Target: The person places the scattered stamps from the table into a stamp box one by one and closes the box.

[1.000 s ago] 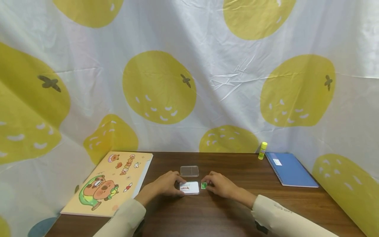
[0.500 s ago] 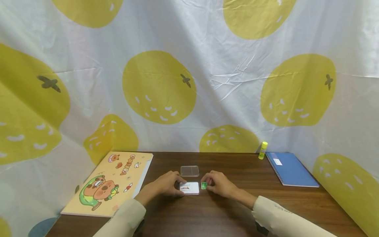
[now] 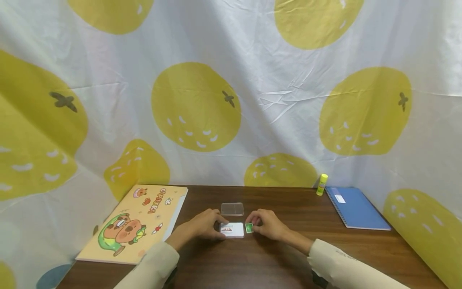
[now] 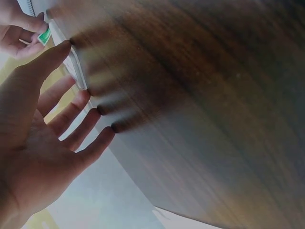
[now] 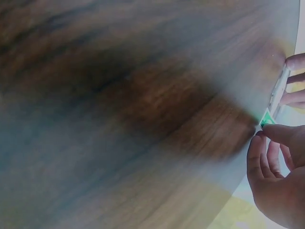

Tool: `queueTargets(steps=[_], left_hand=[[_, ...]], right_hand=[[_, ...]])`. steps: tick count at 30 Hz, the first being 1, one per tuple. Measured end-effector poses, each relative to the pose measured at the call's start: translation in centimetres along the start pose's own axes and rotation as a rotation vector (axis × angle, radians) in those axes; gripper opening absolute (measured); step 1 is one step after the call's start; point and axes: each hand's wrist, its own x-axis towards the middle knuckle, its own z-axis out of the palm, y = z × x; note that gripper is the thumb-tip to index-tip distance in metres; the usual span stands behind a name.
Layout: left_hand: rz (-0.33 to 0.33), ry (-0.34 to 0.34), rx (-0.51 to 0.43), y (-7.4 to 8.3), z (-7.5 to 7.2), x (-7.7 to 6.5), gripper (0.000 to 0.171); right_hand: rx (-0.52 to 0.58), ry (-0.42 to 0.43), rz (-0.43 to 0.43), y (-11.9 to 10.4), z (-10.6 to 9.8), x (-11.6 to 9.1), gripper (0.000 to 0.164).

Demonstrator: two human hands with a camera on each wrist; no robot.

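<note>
My left hand (image 3: 207,224) grips the left end of a shallow clear plastic case (image 3: 237,230), thumb on its near side and index finger on its far side. White backing fills the case, with a small reddish picture (image 3: 227,228) at its left. Just right of the case, my right hand (image 3: 268,225) pinches a small green stamp (image 3: 249,228) with a pale border between thumb and fingertips. The right wrist view shows this stamp (image 5: 266,118) tilted beside the case. Behind the case lies a separate clear plastic lid (image 3: 232,209).
A large cartoon-covered book (image 3: 133,224) lies on the left of the wooden table (image 3: 231,265). At the back right stand a yellow glue stick (image 3: 322,184) and, lying flat, a blue spiral notebook (image 3: 357,208). A fruit-patterned cloth (image 3: 278,132) closes off the back and sides.
The green stamp has tilted slightly in my right fingers, and more of its face shows. My left hand stays on the case. The whole view has shifted very slightly.
</note>
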Motion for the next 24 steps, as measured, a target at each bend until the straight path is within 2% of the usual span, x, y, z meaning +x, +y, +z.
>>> queueTargets(steps=[10,24], left_hand=[[-0.026,-0.011,-0.004,0.3,-0.1,0.0,0.045],[-0.064,-0.023,-0.020,0.3,-0.1,-0.1,0.046]], right_hand=[[0.009,0.021,-0.017,-0.6,-0.5,0.8,0.017],[0.031,0.000,-0.022,-1.6,-0.7,1.8,0.016]])
